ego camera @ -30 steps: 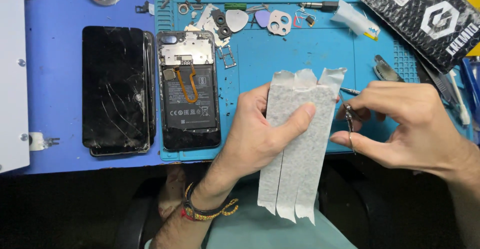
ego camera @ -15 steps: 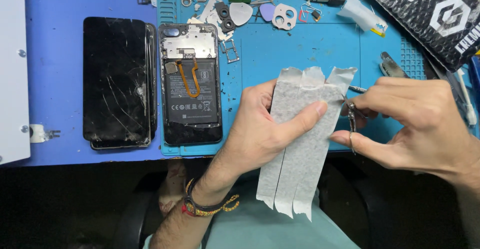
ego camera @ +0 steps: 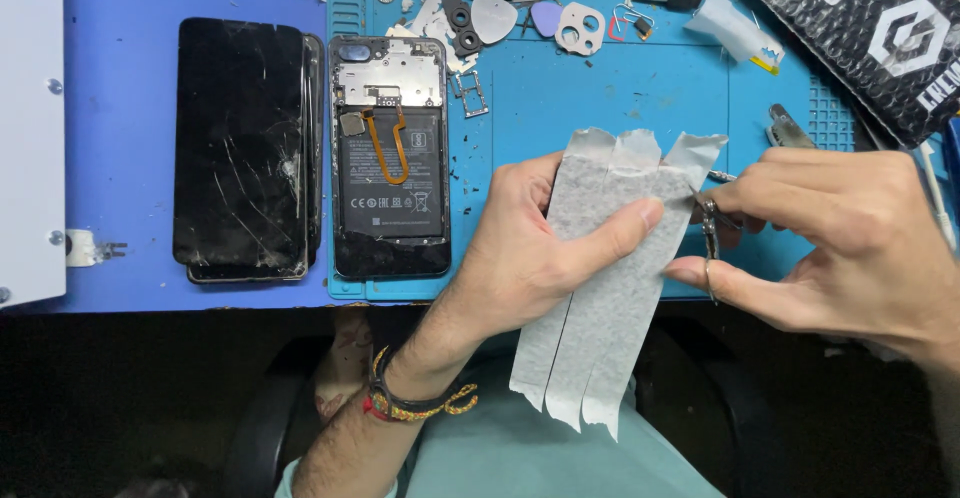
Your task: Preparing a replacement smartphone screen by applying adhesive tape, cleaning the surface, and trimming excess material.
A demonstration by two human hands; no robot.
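Over the blue mat (ego camera: 600, 108), left hand (ego camera: 530, 248) fingers pinch near-upright tape strips (ego camera: 600, 288); right hand (ego camera: 850, 248) fingers pinch tweezers (ego camera: 709, 228).

Blue bench (ego camera: 120, 128) carries a teal mat (ego camera: 620, 98) and cracked screen (ego camera: 240, 148)

We see bare blue mat (ego camera: 600, 88) just above our hands, between the opened phone (ego camera: 390, 158) on the left and the black padded bag (ego camera: 870, 38) at the far right. Small parts and picks (ego camera: 520, 13) crowd the mat's top edge. The cracked screen (ego camera: 240, 148) lies just beside the phone, closing that side. Left of the screen, the worktop (ego camera: 120, 138) offers an open strip.
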